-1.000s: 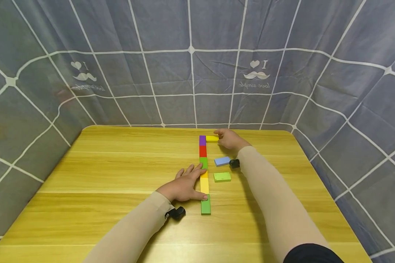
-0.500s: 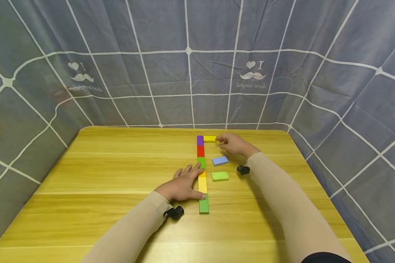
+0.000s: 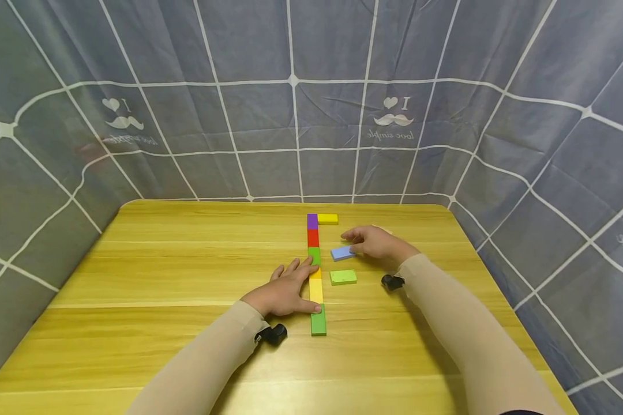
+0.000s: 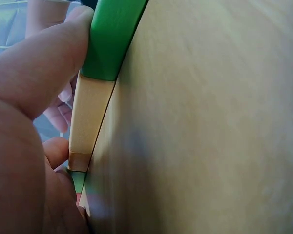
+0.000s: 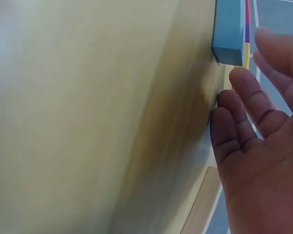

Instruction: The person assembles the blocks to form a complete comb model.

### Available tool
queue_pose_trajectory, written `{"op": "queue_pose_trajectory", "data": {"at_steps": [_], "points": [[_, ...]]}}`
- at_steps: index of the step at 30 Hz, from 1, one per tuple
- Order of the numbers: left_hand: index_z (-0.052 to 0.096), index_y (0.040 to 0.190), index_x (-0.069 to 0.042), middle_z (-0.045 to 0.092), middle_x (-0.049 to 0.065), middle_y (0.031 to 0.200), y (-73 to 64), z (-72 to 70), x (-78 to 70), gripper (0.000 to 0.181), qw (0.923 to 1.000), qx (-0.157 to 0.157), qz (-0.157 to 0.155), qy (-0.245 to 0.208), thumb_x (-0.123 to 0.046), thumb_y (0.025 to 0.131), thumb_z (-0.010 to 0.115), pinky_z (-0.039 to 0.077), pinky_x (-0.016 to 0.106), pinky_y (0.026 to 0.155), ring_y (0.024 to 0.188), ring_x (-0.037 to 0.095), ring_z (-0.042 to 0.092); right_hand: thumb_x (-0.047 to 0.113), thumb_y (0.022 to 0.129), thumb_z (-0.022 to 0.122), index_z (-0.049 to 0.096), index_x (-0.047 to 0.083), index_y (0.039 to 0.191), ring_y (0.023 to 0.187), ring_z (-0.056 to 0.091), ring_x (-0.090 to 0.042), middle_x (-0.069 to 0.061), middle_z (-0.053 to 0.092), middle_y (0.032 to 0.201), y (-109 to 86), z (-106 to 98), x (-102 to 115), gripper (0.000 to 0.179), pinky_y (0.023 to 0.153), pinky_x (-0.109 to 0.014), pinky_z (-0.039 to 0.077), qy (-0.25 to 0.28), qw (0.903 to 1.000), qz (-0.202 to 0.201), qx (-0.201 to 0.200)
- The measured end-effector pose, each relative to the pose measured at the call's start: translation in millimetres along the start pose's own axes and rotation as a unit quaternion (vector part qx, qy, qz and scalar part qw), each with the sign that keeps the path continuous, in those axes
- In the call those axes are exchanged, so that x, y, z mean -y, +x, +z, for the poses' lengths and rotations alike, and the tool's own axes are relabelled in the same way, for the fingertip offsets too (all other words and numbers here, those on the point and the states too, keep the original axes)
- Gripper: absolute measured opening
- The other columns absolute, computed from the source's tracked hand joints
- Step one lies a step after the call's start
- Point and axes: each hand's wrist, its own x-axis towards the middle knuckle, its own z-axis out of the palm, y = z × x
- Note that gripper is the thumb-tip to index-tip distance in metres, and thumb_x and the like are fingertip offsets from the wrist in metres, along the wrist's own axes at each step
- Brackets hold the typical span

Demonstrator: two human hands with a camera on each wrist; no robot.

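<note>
Flat coloured blocks lie end to end in a line: purple block [image 3: 312, 221], red block [image 3: 313, 238], green block [image 3: 314, 252], orange block [image 3: 317, 274], yellow block [image 3: 316, 291] and a nearest green block [image 3: 318, 324]. Along the line's left side rests my left hand [image 3: 280, 295], fingers spread, thumb touching the nearest green block [image 4: 112, 44]. A second yellow block [image 3: 328, 219] extends right from the purple one. My right hand [image 3: 378, 244] is at the blue block's right end, fingers loosely bent; in the right wrist view the fingertips are apart from the blue block [image 5: 229, 34].
A lime green block [image 3: 343, 277] lies right of the line, nearer me than the blue one. Something pale [image 3: 383, 229] shows just behind my right hand. A grey curtain with white lines [image 3: 332, 173] hangs beyond the wooden table [image 3: 187, 259].
My right hand has left the far yellow block and come back toward me to the blue block. The left hand holds its place while the head view shifts slightly.
</note>
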Motion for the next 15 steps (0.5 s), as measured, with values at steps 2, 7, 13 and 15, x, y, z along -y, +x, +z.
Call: {"op": "queue_pose_trajectory", "data": {"at_steps": [2, 7, 13, 15], "points": [[0.028, 0.168, -0.022, 0.006, 0.002, 0.179, 0.1, 0.2, 0.5, 0.102, 1.0, 0.0, 0.0, -0.001, -0.06, 0.088, 0.078, -0.004, 0.06, 0.131, 0.166, 0.033, 0.0, 0.011, 0.102, 0.067, 0.063, 0.008, 0.145, 0.125, 0.06, -0.029, -0.014, 0.068, 0.136, -3.0, 1.5, -1.2, 0.043, 0.112, -0.046, 0.046, 0.023, 0.9997, 0.004, 0.003], [0.028, 0.168, -0.022, 0.007, 0.002, 0.179, 0.3, 0.7, 0.9, 0.102, 1.0, -0.001, 0.001, -0.001, -0.06, 0.088, 0.079, -0.004, 0.06, 0.131, 0.166, 0.033, 0.0, 0.006, 0.098, 0.07, 0.063, 0.004, 0.144, 0.111, 0.059, -0.022, -0.015, 0.069, 0.129, -8.0, 6.3, -3.5, 0.046, 0.102, -0.034, 0.047, 0.063, 0.998, 0.005, 0.006], [0.029, 0.167, -0.021, 0.007, 0.003, 0.179, 0.7, 1.4, 1.1, 0.101, 1.0, -0.002, 0.0, 0.001, -0.059, 0.088, 0.079, -0.004, 0.06, 0.131, 0.166, 0.033, 0.001, 0.005, 0.097, 0.072, 0.064, 0.005, 0.143, 0.112, 0.059, -0.021, -0.014, 0.068, 0.133, -7.9, 7.7, -7.6, 0.047, 0.103, -0.035, 0.048, 0.038, 0.9992, -0.006, 0.01], [0.029, 0.167, -0.021, 0.007, 0.003, 0.179, 0.9, 1.5, 1.1, 0.101, 1.0, -0.003, -0.001, 0.002, -0.059, 0.088, 0.079, -0.003, 0.06, 0.131, 0.166, 0.033, 0.001, 0.005, 0.097, 0.073, 0.064, 0.007, 0.143, 0.112, 0.058, -0.022, -0.014, 0.068, 0.133, -7.9, 7.4, -8.1, 0.046, 0.103, -0.037, 0.048, 0.024, 0.9996, -0.008, 0.011]]}}
